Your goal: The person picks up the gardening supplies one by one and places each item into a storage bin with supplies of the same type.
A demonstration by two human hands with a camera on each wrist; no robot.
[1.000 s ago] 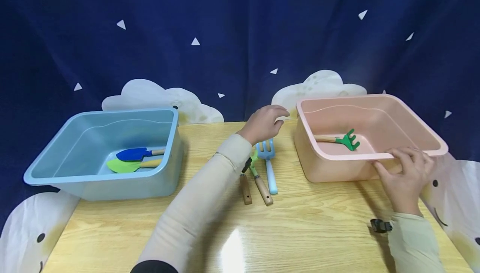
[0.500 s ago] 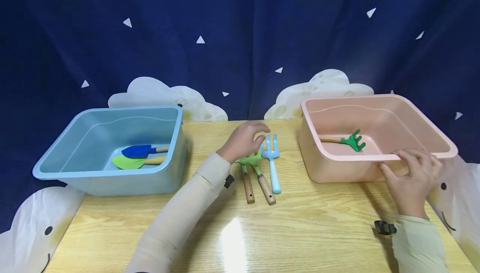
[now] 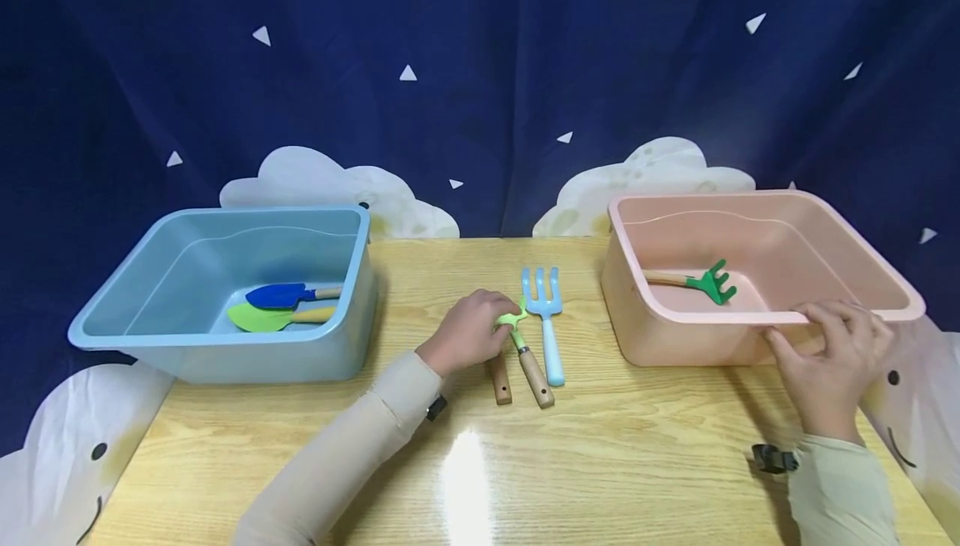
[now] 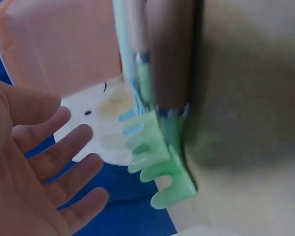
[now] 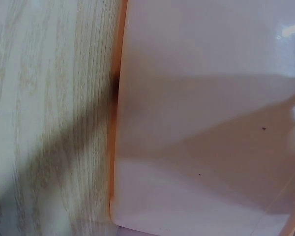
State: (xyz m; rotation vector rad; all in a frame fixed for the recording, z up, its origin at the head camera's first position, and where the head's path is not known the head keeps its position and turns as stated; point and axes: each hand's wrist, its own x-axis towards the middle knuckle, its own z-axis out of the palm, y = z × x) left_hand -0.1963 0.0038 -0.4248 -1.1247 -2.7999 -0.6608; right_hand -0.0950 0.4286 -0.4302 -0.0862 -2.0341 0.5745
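My left hand [image 3: 467, 334] hovers over the tools in the middle of the table, its spread fingers beside two green hand rakes in the left wrist view. One green hand rake [image 3: 534, 375] has a light wooden handle. The other, a brown-handled hand rake [image 3: 501, 381], is partly hidden by this hand in the head view. To their right lies a light blue hand fork [image 3: 551, 346]. My right hand [image 3: 828, 363] grips the front rim of the pink tub [image 3: 697, 344], thumb outside and fingers over the edge.
Inside the pink tub lies a dark green hand rake [image 3: 711, 283]. At left, a blue tub [image 3: 255, 367] holds a blue trowel [image 3: 277, 296] and a lime green trowel [image 3: 262, 318]. A dark blue curtain [image 3: 480, 71] hangs behind the wooden table [image 3: 600, 463].
My left hand has come down and leftward from beside the pink tub to the green hand rakes. My right hand keeps its grip on the rim.
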